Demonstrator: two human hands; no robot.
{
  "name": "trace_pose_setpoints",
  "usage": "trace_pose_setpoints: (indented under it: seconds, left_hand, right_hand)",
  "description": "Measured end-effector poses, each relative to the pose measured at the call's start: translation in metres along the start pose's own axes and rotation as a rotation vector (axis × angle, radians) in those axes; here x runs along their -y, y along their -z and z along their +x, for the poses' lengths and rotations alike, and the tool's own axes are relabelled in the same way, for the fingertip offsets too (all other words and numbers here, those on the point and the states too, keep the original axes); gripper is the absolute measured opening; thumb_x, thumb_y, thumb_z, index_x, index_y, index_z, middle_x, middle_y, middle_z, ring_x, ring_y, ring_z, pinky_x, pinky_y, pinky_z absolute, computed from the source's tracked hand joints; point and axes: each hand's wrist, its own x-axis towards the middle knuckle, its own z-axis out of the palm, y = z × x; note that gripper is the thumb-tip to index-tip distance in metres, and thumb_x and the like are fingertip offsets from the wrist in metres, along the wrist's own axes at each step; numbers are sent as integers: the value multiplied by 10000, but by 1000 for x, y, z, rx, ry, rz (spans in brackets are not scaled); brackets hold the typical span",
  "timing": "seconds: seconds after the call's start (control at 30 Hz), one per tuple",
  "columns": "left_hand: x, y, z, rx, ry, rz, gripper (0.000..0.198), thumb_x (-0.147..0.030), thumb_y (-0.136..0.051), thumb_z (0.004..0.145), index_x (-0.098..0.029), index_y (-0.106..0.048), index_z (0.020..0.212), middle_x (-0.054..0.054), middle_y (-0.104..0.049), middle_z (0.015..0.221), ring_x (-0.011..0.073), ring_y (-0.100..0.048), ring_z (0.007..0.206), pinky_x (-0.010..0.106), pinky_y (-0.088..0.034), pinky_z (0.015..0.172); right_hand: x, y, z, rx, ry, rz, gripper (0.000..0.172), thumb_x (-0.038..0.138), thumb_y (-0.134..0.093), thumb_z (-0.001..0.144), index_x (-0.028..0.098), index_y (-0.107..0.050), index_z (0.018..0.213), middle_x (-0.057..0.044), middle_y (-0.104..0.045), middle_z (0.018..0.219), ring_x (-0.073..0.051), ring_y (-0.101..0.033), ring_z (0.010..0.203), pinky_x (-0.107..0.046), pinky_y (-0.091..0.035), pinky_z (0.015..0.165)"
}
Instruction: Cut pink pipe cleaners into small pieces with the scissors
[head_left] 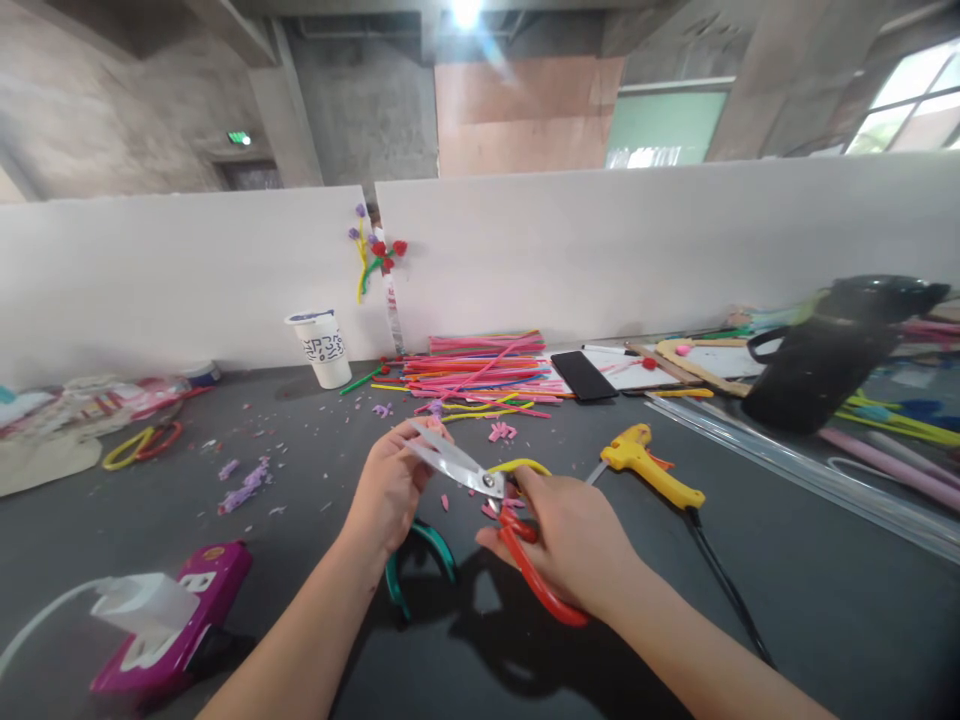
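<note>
My right hand [574, 535] is wrapped round the red and yellow handles of a pair of scissors [487, 482]. The slightly parted silver blades point up and left toward my left hand [394, 485]. Its fingers pinch a small pink piece [437, 428], partly hidden by the blades. Under my left wrist lies a tool with teal handles [439, 548]; its head is out of sight. Pink scraps [502, 431] lie on the dark table [300, 580] beyond the scissors.
A pink power strip [214, 590] sits at left, a yellow glue gun [649, 465] at right. Farther back are a paper cup [322, 348], coloured stems [480, 372], a phone [583, 376] and a black jug [832, 350]. Clear strips [795, 475] cross the right side.
</note>
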Motion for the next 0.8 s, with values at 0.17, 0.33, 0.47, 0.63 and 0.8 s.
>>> trace_pose_setpoints:
  seconds: [0.17,0.33,0.47,0.63,0.8]
  left_hand:
    - [4,-2,-2,200,191,66,100,-219,-608,670,-124,-589,644,0,-546,597,58,-479,512,167,-376,508]
    - [8,-9,-12,382,361,167,131,-249,-630,661,-120,-609,676,7,-559,598,48,-476,479,167,-357,481]
    - [11,-10,-16,420,443,219,131,-237,-638,647,-122,-621,707,14,-579,608,56,-501,486,176,-376,494]
    - [13,-12,-15,407,333,291,144,-259,-569,704,-123,-617,707,27,-579,625,80,-502,516,204,-393,518]
    - [14,-14,-15,351,151,459,126,-248,-554,702,-136,-607,681,13,-557,589,98,-483,522,231,-394,537]
  right_hand:
    - [3,-4,3,-3,-192,383,243,415,-457,740,197,-446,634,33,-497,517,-100,-445,459,-209,-287,449]
    - [1,0,12,71,-379,1025,183,365,-474,726,182,-484,738,84,-410,444,-64,-367,358,-185,-298,374]
    - [0,1,14,144,-403,1170,138,319,-478,718,181,-478,710,107,-379,369,-55,-335,299,-172,-278,332]
    - [0,0,13,128,-413,1100,84,254,-475,697,178,-470,663,96,-438,426,-32,-339,300,-157,-264,332]
    - [-1,-4,14,90,-438,954,50,213,-480,661,178,-452,639,91,-422,441,-33,-352,309,-159,-252,333]
